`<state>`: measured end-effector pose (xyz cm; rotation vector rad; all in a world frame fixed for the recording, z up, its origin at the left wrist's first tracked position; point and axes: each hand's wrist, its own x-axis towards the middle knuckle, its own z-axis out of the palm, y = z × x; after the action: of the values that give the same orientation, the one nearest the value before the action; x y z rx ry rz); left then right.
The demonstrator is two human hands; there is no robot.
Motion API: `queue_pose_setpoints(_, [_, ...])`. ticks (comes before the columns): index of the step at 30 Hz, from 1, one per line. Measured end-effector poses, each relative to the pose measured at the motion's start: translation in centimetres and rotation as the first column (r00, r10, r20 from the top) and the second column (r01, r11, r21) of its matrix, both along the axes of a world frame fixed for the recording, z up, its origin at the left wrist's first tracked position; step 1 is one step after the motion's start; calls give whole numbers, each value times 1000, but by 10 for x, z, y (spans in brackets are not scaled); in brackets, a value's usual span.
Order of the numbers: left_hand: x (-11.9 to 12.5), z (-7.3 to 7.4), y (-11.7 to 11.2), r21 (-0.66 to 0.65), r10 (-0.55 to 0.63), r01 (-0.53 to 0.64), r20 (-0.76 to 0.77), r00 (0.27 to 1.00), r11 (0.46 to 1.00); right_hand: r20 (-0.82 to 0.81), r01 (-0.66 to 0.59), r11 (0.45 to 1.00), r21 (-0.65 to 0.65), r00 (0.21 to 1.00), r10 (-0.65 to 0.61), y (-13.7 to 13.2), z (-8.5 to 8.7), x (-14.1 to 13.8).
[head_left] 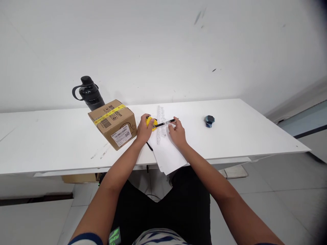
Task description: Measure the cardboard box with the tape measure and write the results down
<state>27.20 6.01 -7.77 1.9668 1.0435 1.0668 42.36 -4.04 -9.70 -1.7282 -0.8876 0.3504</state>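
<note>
My left hand (144, 128) is closed round a yellow tape measure (150, 123), just right of the cardboard box. A black strap (149, 146) shows below that hand. My right hand (177, 132) pinches the far end of a slim black pen-like stick with white print (165, 123). The stick's other end meets the tape measure; whether they are joined I cannot tell. Under both lie white sheets of paper (170, 158) with dense small writing near the top. A clear ruler-like strip (158, 136) rests along the writing.
The taped cardboard box (124, 122) stands left of my left hand, and a black bottle with a loop handle (90, 93) is behind it. A blue-black wristwatch (209, 120) lies to the right on the white table (245, 136). A wall rises behind the table.
</note>
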Motion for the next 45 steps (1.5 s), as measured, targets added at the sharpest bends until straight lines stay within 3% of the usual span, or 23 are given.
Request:
queue_pose_setpoints(13, [-2, -2, 1, -15, 13, -12, 69, 998, 1000, -28, 9, 999, 53, 1000, -7, 1, 0, -4])
queue_pose_setpoints(19, [-4, -3, 2, -102, -147, 157, 103, 984, 982, -25, 90, 964, 251, 996, -87, -1, 0, -5])
queue_pose_setpoints(24, [-5, 0, 0, -52, -206, 208, 40, 978, 977, -27, 143, 913, 382, 989, -143, 1, -4, -2])
queue_pose_setpoints(30, [-6, 4, -2, -1, -278, 279, 38, 960, 960, 41, 122, 898, 423, 987, -153, 0, 0, -2])
queue_pose_setpoints(35, [-5, 4, -1, -23, -271, 272, 45, 961, 962, 74, 129, 867, 482, 980, -187, -1, 4, -2])
queue_pose_setpoints(45, [-6, 2, -1, -20, -274, 274, 38, 961, 961, 22, 114, 883, 455, 990, -139, 1, -1, 2])
